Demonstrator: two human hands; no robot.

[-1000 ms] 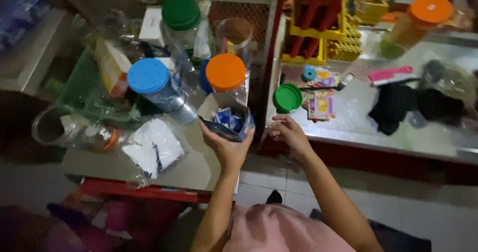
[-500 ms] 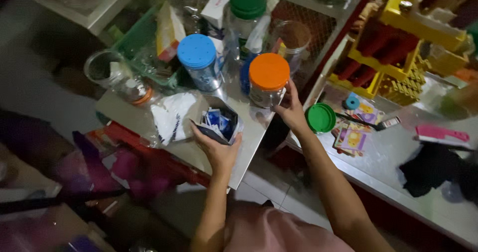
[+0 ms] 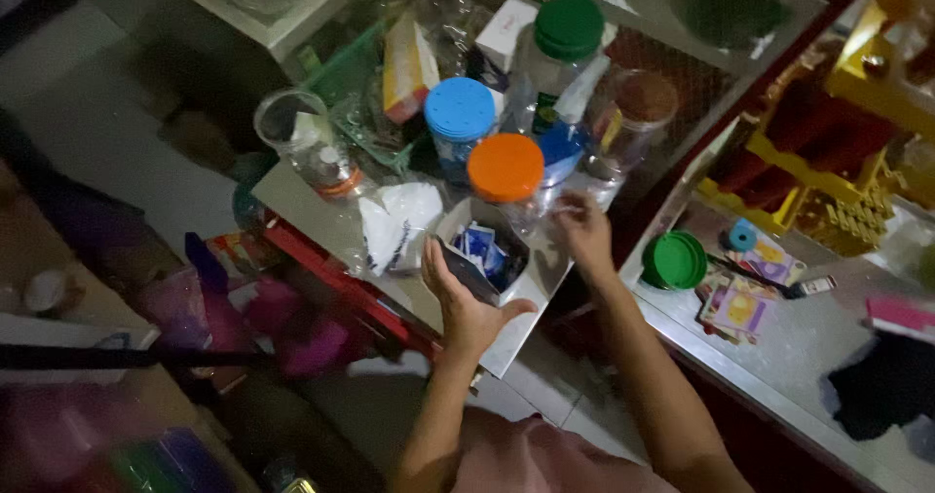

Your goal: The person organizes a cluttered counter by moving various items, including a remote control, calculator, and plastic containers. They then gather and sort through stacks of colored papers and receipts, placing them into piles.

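Head camera, looking steeply down, close.

I am seeing the right hand (image 3: pixel 584 230) blurring at the tabletop's (image 3: pixel 531 288) right edge, so I cannot tell whether its fingers (image 3: pixel 570 201) are touching the orange-lidded jar (image 3: pixel 506 176). The left hand (image 3: pixel 467 308) is covering the near side of the open box (image 3: pixel 477 254). The small packets (image 3: pixel 482 245) inside are too small to make out. The black cloth (image 3: pixel 891 386) is running off the picture's right edge.
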